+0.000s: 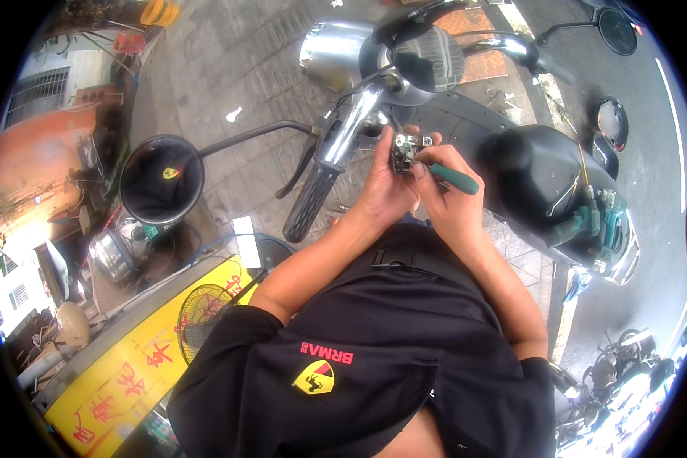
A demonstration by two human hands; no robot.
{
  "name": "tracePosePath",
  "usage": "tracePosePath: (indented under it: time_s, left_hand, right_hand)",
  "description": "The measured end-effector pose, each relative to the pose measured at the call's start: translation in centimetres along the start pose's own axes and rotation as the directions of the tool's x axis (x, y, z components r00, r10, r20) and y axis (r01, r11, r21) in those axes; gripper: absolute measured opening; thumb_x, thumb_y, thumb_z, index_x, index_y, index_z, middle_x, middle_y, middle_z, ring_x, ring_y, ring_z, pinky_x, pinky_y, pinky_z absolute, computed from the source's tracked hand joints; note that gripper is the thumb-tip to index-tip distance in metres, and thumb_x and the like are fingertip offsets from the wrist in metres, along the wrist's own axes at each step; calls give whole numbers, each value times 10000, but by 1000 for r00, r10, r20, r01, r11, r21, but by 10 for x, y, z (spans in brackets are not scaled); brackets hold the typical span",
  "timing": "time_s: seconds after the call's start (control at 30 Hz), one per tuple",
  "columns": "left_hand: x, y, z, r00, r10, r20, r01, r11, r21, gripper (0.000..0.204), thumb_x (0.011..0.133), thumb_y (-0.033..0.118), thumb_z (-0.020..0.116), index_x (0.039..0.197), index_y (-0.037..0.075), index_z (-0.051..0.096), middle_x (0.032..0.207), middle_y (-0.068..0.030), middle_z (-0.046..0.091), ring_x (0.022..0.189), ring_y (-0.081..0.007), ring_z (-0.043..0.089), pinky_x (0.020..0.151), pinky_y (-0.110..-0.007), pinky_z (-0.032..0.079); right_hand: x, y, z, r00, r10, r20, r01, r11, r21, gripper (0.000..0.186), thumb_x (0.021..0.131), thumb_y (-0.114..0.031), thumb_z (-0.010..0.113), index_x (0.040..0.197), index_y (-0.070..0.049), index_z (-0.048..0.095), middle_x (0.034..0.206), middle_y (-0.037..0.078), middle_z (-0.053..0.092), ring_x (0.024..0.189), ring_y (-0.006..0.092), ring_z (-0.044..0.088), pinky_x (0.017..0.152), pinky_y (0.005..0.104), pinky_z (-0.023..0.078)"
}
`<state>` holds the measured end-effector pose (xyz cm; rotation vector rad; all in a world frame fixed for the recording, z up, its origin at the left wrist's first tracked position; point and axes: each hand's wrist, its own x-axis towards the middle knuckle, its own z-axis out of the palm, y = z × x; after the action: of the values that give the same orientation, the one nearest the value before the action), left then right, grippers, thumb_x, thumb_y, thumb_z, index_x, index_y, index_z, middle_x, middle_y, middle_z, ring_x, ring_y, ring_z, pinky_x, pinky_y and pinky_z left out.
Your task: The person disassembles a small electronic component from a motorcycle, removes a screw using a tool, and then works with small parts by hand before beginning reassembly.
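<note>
Close beside the handlebar of a scooter, my left hand is closed around a small metal and black part, probably a switch or lever assembly, though its exact kind is too small to tell. My right hand grips a tool with a green handle, likely a screwdriver. The tool's tip is hidden at the fingertips, which touch the part. To the left, the black rubber grip sits on the chrome handlebar, with a dark brake lever beside it.
A round mirror sticks out left on its stalk. On the black seat at right lie green power tools. A yellow sign and a fan stand at lower left. Several motorcycles are parked at lower right.
</note>
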<state>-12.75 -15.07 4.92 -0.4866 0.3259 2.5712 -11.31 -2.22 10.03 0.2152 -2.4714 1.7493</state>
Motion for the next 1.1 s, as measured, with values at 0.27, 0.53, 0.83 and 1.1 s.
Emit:
tracePosePath:
  time_s: [0.27,0.53,0.83,1.1]
  left_hand:
    - [3,1,-10,1000,-1,22,1,1000,-3,436,1015,519,451,1170,145,612,1256,-152,587,1128,-271,603,980,-437,525]
    - [3,1,-10,999,-12,32,13,999,-35,433,1008,510,479,1167,130,612,1258,-158,587,1129,-262,604,979,-435,525]
    - [-2,2,2,1000,-13,-19,13,1000,-13,423,952,513,591,1148,138,582,1202,-145,624,1102,-263,619,962,-492,514]
    - [-2,1,-4,1000,-5,-15,5,1000,-2,437,984,527,521,1168,141,610,1238,-149,616,1112,-265,620,955,-456,531]
  right_hand:
    - [1,-4,1,994,-107,-8,107,993,-43,150,837,-35,694,973,-57,634,859,109,652,742,304,670,651,362,522]
    - [2,-4,1,996,-87,-14,86,995,-58,150,835,-48,698,970,-68,636,853,107,656,720,308,668,637,366,525]
    - [0,-3,1,999,34,5,-34,999,19,123,920,-65,655,1010,11,617,908,93,656,768,170,652,684,286,539]
    - [-3,-3,0,1000,4,28,-3,1000,-17,121,926,-74,656,1004,10,618,901,98,651,785,179,658,687,289,535]
